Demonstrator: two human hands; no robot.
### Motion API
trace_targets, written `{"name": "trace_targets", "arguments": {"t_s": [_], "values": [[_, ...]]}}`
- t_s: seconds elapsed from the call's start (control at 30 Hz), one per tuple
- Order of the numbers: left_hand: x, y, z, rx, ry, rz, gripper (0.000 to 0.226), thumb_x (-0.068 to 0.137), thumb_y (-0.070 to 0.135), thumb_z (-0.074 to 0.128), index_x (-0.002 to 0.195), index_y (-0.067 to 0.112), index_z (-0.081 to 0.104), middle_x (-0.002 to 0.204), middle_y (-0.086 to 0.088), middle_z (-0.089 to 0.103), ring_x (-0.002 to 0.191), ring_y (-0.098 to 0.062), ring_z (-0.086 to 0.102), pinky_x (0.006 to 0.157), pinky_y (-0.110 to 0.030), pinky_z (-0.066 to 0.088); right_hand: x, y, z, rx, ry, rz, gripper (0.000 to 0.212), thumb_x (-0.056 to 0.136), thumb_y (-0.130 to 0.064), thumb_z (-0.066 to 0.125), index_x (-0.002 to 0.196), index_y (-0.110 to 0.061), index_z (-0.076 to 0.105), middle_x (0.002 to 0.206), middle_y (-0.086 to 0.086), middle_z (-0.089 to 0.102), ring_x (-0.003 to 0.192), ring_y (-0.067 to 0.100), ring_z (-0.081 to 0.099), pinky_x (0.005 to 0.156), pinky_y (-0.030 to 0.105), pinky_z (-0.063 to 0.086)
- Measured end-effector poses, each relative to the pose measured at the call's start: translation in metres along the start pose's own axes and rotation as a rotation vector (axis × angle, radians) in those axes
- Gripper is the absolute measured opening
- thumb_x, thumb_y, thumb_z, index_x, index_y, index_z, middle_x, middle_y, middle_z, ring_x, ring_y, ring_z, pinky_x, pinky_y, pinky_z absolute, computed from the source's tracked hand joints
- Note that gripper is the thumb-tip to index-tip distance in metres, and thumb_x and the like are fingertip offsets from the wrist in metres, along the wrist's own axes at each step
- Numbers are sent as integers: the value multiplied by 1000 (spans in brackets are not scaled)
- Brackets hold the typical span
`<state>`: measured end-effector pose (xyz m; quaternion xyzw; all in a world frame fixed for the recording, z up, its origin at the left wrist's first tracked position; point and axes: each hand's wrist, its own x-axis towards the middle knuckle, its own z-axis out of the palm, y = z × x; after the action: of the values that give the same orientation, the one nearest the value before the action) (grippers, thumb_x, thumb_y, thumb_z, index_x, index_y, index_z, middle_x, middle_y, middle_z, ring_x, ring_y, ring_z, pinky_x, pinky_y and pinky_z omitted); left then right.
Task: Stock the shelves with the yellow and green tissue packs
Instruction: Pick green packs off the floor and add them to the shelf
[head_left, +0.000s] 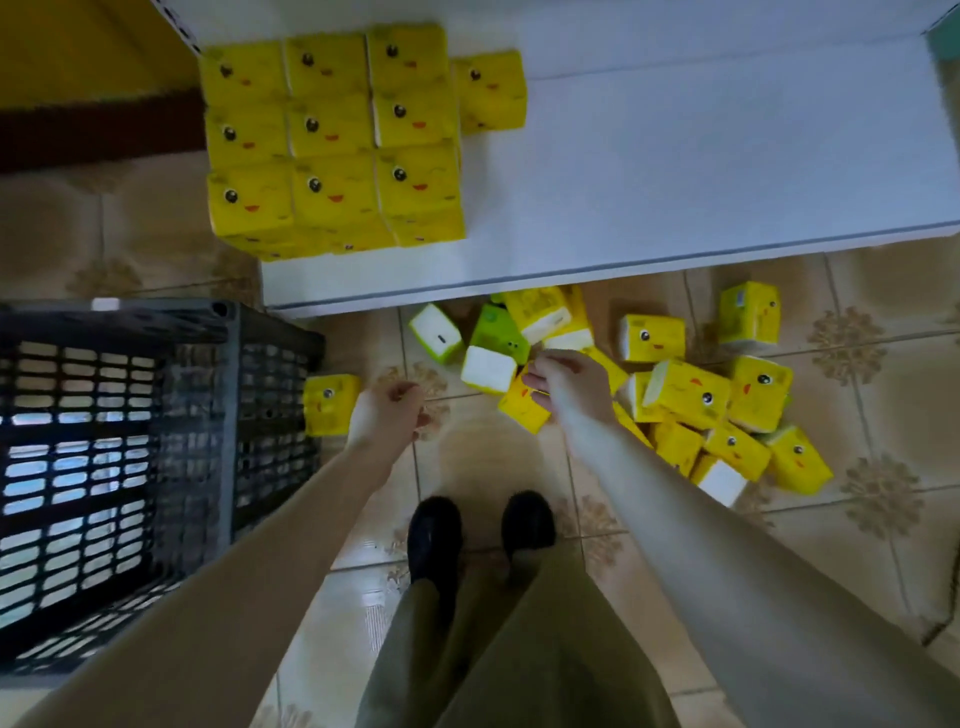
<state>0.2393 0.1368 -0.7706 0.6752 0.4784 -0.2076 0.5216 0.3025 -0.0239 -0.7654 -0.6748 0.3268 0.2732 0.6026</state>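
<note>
Overhead, the white shelf (675, 182) fills the top of the view, bare along most of its length, with a stacked block of yellow packs (332, 140) squared up at its left end. Below it on the left stands the black crate (130, 467). On the tiled floor just in front of the shelf lies the loose pile (691, 395), mostly yellow, with a green pack (496, 332) at its left edge. The right hand (569, 387) is down on one yellow pack (522, 413) at the near edge of that pile, its fingers (540, 379) curled over the upper end and pinching it. The left hand (387, 410) hangs just beside, loosely curled and holding nothing. To do this pick well, take the soft pack across its firm short sides, not by a corner of wrapper, lift it clear of its neighbours, and turn the printed face forward so it sits flush against the block. The idle hand could gather a second pack.
</note>
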Motion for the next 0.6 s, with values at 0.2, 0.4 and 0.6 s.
{"name": "trace_targets", "arguments": {"t_s": [0.2,0.4,0.6], "values": [[114,-45,24,47,74,27,6,88,19,54,86,18,59,98,-13,67,94,-30,65,88,-48,53,113,61,62,-562,-164,-275,25,89,-4,44,79,-16,63,91,10,52,88,22,48,61,20,36],[229,-66,59,-87,107,28,10,86,22,54,94,17,50,101,-18,55,90,-28,56,81,-39,48,214,104,120,-828,-233,-387,21,95,-10,38,92,-5,59,97,19,58,96,29,52,74,31,36],[274,-65,86,-257,7,5,36,98,25,39,131,12,41,113,-8,52,102,-26,54,77,-33,45,250,113,147,-744,-338,-291,47,102,-32,27,131,0,46,138,19,45,128,31,41,98,31,34]]}}
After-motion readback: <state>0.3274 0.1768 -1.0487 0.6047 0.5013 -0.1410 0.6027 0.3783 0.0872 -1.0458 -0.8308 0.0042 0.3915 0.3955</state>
